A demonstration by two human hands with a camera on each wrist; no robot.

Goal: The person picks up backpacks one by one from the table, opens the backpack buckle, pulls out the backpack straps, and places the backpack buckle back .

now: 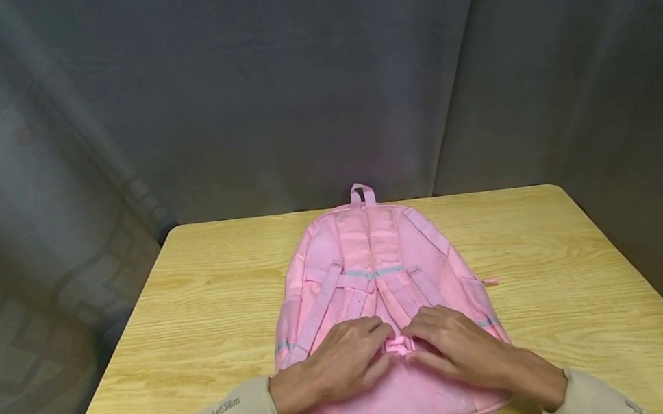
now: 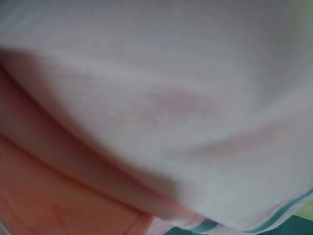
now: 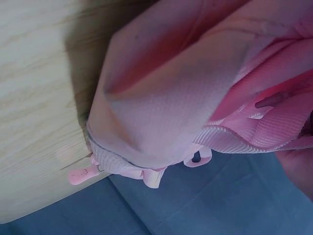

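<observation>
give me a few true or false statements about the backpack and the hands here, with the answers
1. The pink backpack lies flat on the wooden table with its straps facing up. True.
2. The left hand is off the bag, resting on the bare table. False: it rests on the backpack's lower part.
3. Both hands meet at a small pink buckle near the bag's middle. True; the right hand comes in from the other side.
4. The carry loop points toward the person. False: it points away, toward the grey curtain.
5. The backpack is blue. False: it is pink.
</observation>
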